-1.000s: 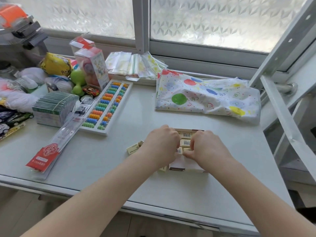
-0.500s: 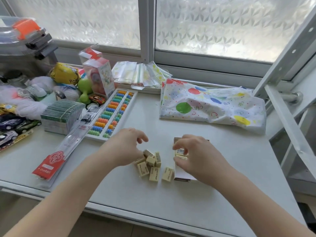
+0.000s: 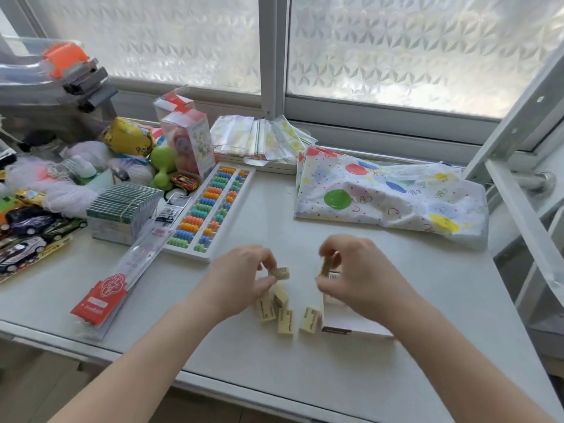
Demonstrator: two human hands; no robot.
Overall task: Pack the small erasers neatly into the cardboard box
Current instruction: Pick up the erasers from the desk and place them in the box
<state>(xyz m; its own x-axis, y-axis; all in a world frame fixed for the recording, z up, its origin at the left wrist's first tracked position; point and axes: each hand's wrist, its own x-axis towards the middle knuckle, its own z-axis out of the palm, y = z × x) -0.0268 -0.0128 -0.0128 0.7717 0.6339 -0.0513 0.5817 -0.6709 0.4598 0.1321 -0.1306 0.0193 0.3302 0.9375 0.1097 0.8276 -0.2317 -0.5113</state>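
Two hands are over the pale grey bench [image 3: 305, 377], each with its own eraser. Your left hand [image 3: 241, 279] has its grip closed on a small cream rectangular eraser [image 3: 279, 272], thumb below and fingertips above, lifted clear of the pile. Your right hand [image 3: 360, 276] pinches another cream eraser, darker and upright [image 3: 325, 266], thumb underneath and fingers curled over the top, right above the open end of the white cardboard box [image 3: 351, 323]. That box lies flat under your right grip and wrist, its near edge showing a dark printed strip; how full it is, you cannot tell from here.

Just below your left grip lie four loose cream erasers [image 3: 285, 321] with dark printing, bunched close, the rightmost one almost touching the box's left side.

Beyond your left grip sits a white-framed abacus with coloured beads [image 3: 210, 212], and left of it a long clear packet with a red label [image 3: 122, 279] and a banded stack of green-edged cards [image 3: 122, 209]. Beyond your right grip lies a white plastic bag printed with balloons [image 3: 390, 196].
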